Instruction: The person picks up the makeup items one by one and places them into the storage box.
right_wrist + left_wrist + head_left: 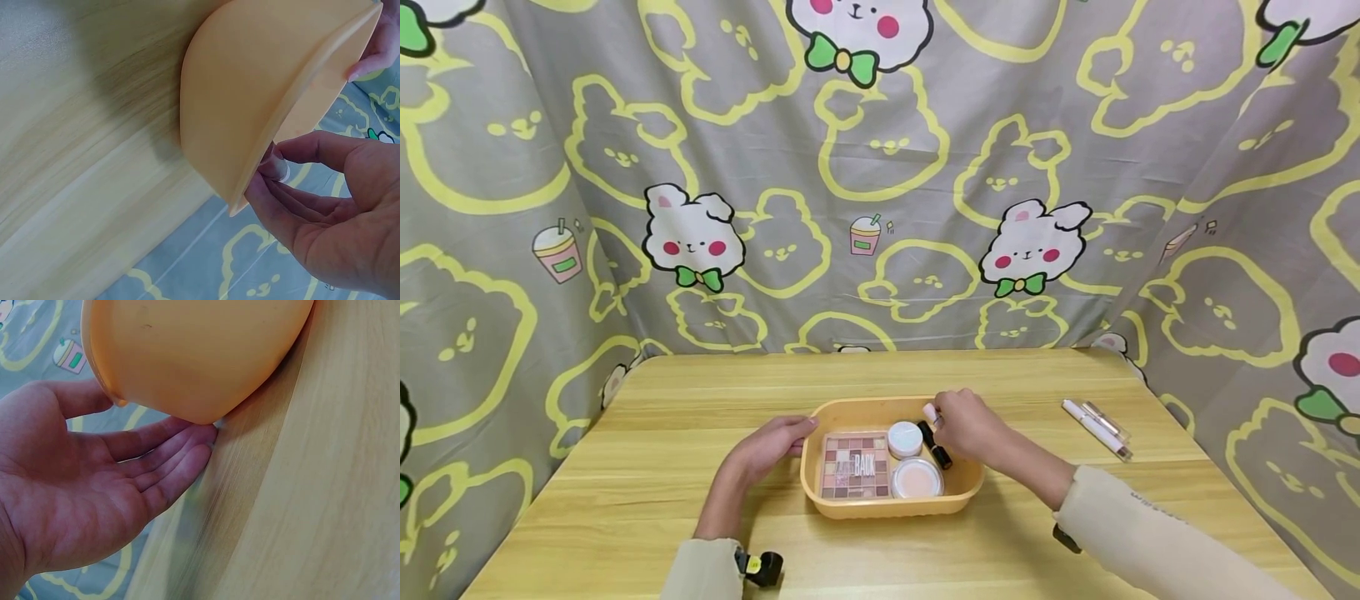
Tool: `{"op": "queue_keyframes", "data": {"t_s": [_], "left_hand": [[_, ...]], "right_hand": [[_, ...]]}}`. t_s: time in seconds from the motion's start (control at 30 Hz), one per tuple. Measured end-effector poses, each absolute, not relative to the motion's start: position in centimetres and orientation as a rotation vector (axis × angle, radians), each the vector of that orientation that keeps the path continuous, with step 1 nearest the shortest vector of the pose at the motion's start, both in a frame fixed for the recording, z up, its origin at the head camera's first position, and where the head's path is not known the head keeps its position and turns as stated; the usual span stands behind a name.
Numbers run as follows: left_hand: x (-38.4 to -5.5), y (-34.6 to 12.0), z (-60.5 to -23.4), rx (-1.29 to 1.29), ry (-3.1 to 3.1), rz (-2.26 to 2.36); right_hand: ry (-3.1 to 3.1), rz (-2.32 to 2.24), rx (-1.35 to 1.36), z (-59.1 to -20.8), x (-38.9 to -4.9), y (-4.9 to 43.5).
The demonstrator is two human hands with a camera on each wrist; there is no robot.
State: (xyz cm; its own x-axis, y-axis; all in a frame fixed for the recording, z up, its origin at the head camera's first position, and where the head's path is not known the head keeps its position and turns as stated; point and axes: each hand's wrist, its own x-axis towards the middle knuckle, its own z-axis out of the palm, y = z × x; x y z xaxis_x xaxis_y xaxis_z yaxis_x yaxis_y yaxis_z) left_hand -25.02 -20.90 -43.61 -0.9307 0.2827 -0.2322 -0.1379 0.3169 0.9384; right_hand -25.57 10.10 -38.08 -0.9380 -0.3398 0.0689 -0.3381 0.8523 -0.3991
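An orange plastic basket (891, 505) stands on the wooden table. My left hand (772, 447) holds its left end, thumb at the rim and the other fingers (178, 478) against the outer wall near the base. At the far right corner, my right hand (967, 423) pinches a small pinkish-white tube (275, 169) between thumb and fingers, just inside the rim. The fingers hide most of that tube. Inside the basket lie an eyeshadow palette (854, 467), a jar with a pale lid (905, 438), a round compact (917, 479) and a black lipstick tube (935, 447).
To the right of the basket, a white pen-like cosmetic tube (1096, 429) and a slim clear tube with a gold-toned end (1105, 419) lie on the table (625, 492). A grey curtain (880, 208) with rabbit prints hangs behind the table and along both sides.
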Motion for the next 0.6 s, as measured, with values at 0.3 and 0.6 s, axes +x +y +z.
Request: {"op": "queue_keyframes", "data": {"t_s": [0.3,0.6], "left_hand": [[-25.0,-20.9,-43.7,0.122,2.238,1.653],[-25.0,-21.0,-43.7,0.157,2.212,1.676]], "right_hand": [[3.021,-0.669,-0.573,-38.7,-25.4,10.0],[3.006,-0.591,-0.601,-39.2,-25.5,9.9]]}}
